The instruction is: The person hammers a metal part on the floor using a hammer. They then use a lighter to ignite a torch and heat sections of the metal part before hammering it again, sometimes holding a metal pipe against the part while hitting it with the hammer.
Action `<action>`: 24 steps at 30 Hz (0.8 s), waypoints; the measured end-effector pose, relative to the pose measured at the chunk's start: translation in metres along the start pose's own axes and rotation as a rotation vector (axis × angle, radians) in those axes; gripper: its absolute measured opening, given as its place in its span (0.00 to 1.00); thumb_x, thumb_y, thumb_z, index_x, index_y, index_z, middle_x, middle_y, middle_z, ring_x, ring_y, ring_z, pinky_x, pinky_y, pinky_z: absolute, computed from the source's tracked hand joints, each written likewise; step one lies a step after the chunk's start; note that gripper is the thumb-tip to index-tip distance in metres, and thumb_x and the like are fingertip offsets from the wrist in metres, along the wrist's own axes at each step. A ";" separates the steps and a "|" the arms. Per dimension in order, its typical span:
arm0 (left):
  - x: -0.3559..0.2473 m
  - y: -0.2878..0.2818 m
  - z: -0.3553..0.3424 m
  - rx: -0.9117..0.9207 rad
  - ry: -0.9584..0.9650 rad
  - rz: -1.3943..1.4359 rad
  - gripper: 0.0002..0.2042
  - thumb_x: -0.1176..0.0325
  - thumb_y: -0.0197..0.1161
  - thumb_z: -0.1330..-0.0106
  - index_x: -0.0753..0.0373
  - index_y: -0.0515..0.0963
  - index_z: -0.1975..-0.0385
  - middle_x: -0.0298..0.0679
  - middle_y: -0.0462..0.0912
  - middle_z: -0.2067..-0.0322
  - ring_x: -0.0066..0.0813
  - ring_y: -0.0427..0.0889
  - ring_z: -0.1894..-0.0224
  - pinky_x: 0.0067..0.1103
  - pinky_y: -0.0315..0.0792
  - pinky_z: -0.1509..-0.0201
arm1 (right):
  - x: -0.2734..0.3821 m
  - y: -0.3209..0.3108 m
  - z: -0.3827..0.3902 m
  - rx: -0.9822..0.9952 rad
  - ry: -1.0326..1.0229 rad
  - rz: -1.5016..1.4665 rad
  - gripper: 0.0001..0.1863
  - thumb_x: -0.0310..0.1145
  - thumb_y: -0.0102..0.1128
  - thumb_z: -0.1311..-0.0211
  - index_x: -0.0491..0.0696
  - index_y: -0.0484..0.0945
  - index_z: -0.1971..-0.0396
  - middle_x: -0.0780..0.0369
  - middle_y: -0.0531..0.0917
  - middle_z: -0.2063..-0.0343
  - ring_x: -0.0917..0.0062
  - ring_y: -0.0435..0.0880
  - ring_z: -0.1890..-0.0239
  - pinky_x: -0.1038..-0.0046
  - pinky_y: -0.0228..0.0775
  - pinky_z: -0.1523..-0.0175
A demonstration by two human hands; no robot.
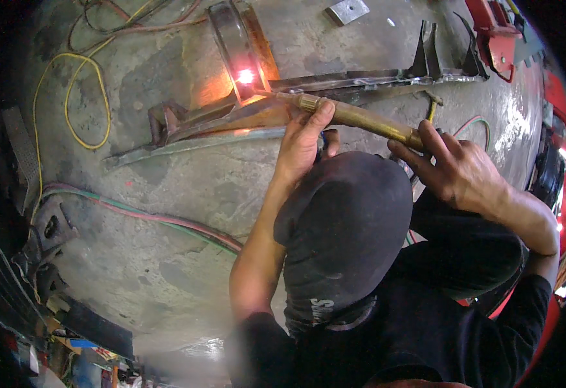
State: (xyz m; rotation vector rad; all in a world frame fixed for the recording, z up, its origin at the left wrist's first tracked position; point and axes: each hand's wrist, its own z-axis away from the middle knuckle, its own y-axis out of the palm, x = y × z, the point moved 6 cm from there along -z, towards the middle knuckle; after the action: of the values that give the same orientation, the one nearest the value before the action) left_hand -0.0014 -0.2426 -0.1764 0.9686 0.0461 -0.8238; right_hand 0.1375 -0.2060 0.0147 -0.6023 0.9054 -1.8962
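Observation:
Neither my left hand nor my right hand can be made out. In front of me crouches a co-worker in a black cap (344,220) and black shirt, seen from behind. The co-worker's left hand (303,139) steadies the front of a brass gas torch (364,121). Around its rear end curl the fingers of the co-worker's right hand (464,165). The torch tip reaches a bright glow at the foot of a curved metal piece (228,39), where it meets a long metal bar (354,81). Orange light falls around the joint.
A yellow cable (67,97) loops on the concrete floor (173,258) at the left. Red and green hoses (160,218) run toward the co-worker. A small metal plate (347,10) lies at the far side, with red equipment (493,35) at the right. Scrap metal parts (53,223) lie left.

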 end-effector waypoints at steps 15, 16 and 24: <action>0.001 -0.003 0.002 -0.005 -0.078 0.014 0.24 0.45 0.70 0.36 0.59 0.78 0.54 0.31 0.77 0.62 0.19 0.75 0.68 0.15 0.69 0.73 | -0.001 -0.009 -0.001 -0.061 0.018 -0.002 0.31 0.28 0.63 0.48 0.55 0.79 0.39 0.51 0.76 0.54 0.71 0.85 0.68 0.72 0.81 0.72; 0.001 -0.002 0.001 0.001 -0.072 0.006 0.24 0.45 0.70 0.36 0.59 0.78 0.54 0.31 0.77 0.62 0.19 0.75 0.69 0.15 0.69 0.73 | -0.002 -0.009 -0.001 -0.050 0.026 -0.007 0.30 0.28 0.63 0.47 0.55 0.80 0.39 0.51 0.76 0.54 0.71 0.85 0.69 0.72 0.81 0.72; 0.001 -0.003 -0.001 -0.006 -0.071 -0.035 0.23 0.44 0.66 0.33 0.61 0.80 0.56 0.31 0.77 0.66 0.18 0.75 0.71 0.15 0.67 0.74 | -0.003 -0.008 -0.001 -0.073 0.015 0.000 0.31 0.28 0.63 0.47 0.55 0.79 0.38 0.51 0.76 0.53 0.72 0.85 0.69 0.72 0.80 0.72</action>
State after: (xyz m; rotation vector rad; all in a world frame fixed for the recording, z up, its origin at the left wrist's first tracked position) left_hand -0.0026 -0.2433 -0.1789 0.9347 0.0040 -0.8889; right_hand 0.1338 -0.2007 0.0205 -0.6322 0.9880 -1.8764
